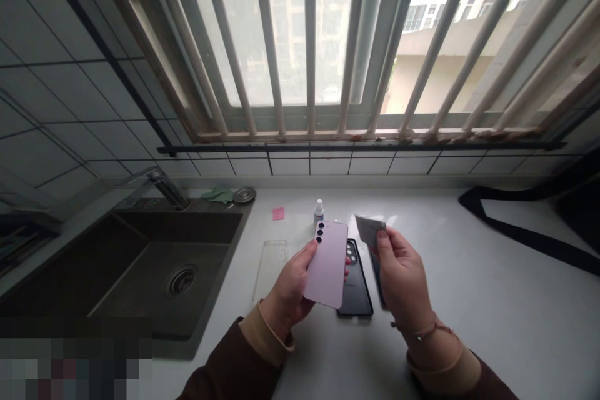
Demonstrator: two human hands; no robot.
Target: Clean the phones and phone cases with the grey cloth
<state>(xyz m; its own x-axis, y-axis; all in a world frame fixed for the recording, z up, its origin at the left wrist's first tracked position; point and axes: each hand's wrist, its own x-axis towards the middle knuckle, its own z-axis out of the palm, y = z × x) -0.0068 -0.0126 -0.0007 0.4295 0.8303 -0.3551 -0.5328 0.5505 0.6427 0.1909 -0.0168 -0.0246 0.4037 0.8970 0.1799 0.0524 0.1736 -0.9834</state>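
My left hand (289, 281) grips a pale lilac smartphone (328, 264) by its edge, back facing up, with its triple camera lenses at the top. My right hand (400, 272) pinches a small grey wipe (369, 230) between thumb and fingers. Beneath the phone, a black phone case (355, 284) lies on the white counter (300, 350). A clear plastic phone case (270, 269) lies to the left of my left hand. A dark flat item (379, 281) is mostly hidden behind my right hand. A small white dropper bottle (319, 211) stands beyond the phone.
A pink sticky note (278, 214) lies on the counter. To the left are a dark sink (164, 269) with a metal drain and a faucet (169, 189), plus a green cloth (218, 195). A black strap (515, 231) lies at right. A barred window and tiled wall stand behind.
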